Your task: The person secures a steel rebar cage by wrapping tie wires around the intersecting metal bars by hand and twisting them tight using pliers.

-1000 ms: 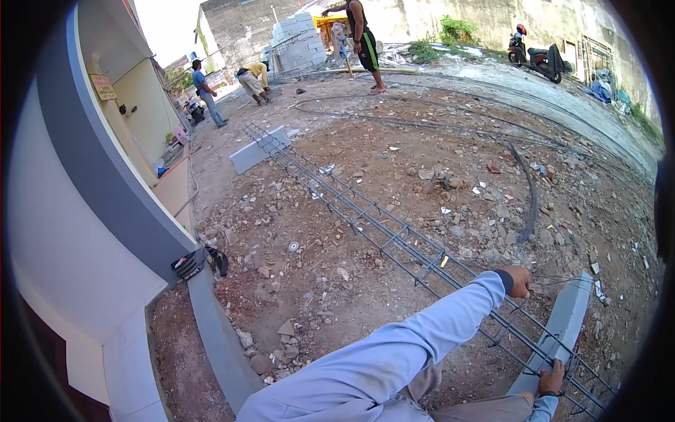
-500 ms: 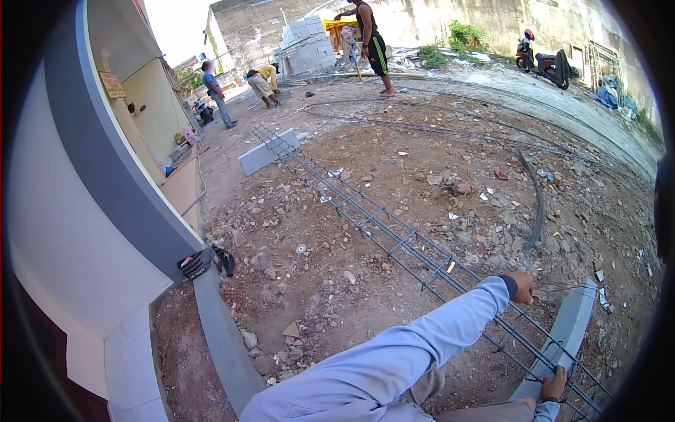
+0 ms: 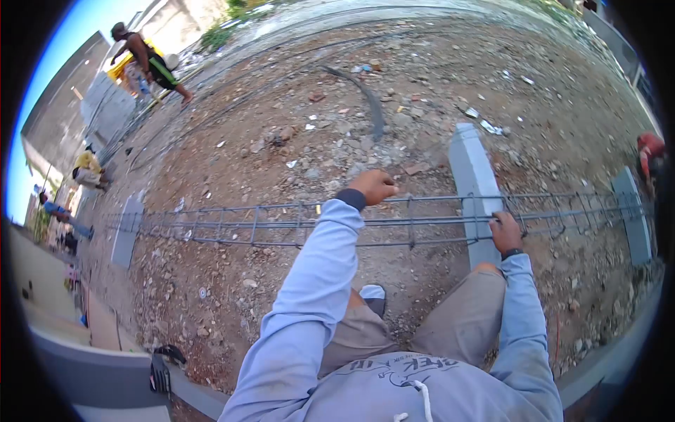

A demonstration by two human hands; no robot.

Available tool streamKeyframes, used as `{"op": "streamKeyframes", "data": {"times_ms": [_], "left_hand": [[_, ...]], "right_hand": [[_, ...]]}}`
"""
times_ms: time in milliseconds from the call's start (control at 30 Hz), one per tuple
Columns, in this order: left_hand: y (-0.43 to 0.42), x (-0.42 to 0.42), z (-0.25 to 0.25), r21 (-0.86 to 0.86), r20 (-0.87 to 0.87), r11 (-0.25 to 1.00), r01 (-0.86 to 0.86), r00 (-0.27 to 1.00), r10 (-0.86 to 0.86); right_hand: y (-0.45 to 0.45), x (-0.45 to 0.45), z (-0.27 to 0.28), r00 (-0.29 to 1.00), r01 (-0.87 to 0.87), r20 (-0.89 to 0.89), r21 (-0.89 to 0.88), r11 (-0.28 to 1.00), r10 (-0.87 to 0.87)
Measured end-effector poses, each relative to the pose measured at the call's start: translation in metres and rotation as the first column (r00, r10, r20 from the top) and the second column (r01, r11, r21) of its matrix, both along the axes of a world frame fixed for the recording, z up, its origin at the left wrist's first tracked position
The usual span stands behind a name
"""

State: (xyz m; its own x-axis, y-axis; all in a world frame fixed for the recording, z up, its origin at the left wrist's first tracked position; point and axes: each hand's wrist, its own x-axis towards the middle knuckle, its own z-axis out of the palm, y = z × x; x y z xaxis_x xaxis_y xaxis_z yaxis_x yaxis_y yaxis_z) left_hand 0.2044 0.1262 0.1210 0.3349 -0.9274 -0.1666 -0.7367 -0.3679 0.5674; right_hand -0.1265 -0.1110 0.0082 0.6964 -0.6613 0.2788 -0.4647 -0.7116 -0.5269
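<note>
A long cage of steel rebar [image 3: 316, 224] runs left to right across the view, resting on pale grey blocks. My left hand [image 3: 375, 187] is closed just above its far bar, in a pinch on thin wires that stretch faintly to the right. Wrapped round the near bars is my right hand [image 3: 505, 232], over the middle block [image 3: 474, 169]. Part of its fingers is hidden behind the bars.
Other blocks carry the cage at the left [image 3: 126, 232] and right [image 3: 633, 214]. A dark strip [image 3: 369, 102] lies on the rubble beyond. Three people are at the far left; a person in red [image 3: 650, 155] is at the right edge. A black bag [image 3: 160, 373] lies lower left.
The view has swung to the right and down, so the cage now lies level across it and its right part shows. Both hands keep about the same places on the cage.
</note>
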Motion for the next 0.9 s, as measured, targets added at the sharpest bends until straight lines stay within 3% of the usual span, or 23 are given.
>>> {"op": "streamKeyframes", "data": {"times_ms": [33,100,167,267,467,533,633,667,800,833,867,900], "left_hand": [[0.003,-0.005,0.012,0.03,0.032,1.0,-0.005,0.999,0.004],[-0.001,0.007,0.002,0.075,-0.069,0.997,-0.004,0.998,0.009],[-0.003,0.012,-0.002,0.097,-0.136,0.995,-0.028,0.99,0.041],[-0.009,0.016,-0.011,0.131,-0.163,0.987,-0.093,0.98,0.114],[-0.021,0.009,-0.016,0.189,-0.078,0.973,-0.133,0.986,0.15],[-0.025,0.002,-0.003,0.178,-0.058,0.976,-0.127,0.989,0.139],[-0.024,0.002,-0.01,0.067,0.02,0.997,-0.03,0.999,0.029],[-0.024,-0.001,-0.007,0.104,0.0,0.993,-0.047,0.999,0.047],[-0.02,-0.02,0.017,0.108,0.018,0.991,-0.081,0.997,0.079],[-0.021,-0.007,-0.008,0.051,-0.011,0.996,-0.07,0.997,0.07],[-0.022,-0.015,-0.001,0.049,0.083,0.996,-0.076,0.994,0.072],[-0.025,-0.02,-0.002,0.068,0.069,0.99,-0.126,0.99,0.121]], "right_hand": [[0.006,-0.003,0.012,0.988,0.094,0.129,-0.027,0.995,-0.09],[-0.003,-0.017,0.019,0.93,0.261,0.26,0.027,0.965,-0.259],[-0.006,-0.036,0.027,0.839,0.47,0.271,0.075,0.879,-0.472],[-0.013,-0.065,0.021,0.792,0.599,0.097,0.071,0.797,-0.603],[0.036,-0.061,0.034,0.889,0.384,-0.305,0.088,0.919,-0.343],[0.039,-0.056,0.033,0.888,0.304,-0.385,0.083,0.949,-0.251],[0.031,-0.053,0.027,0.875,0.286,-0.427,0.073,0.955,-0.229],[0.031,-0.054,0.032,0.862,0.292,-0.448,0.058,0.955,-0.237],[0.008,-0.056,0.022,0.889,0.315,-0.355,0.019,0.949,-0.288],[-0.004,-0.06,0.014,0.971,0.196,-0.142,0.025,0.98,-0.19],[0.003,-0.051,0.041,0.964,0.241,-0.148,0.124,0.962,-0.223],[0.007,-0.046,0.054,0.969,0.224,-0.11,0.025,0.974,-0.22]]}}
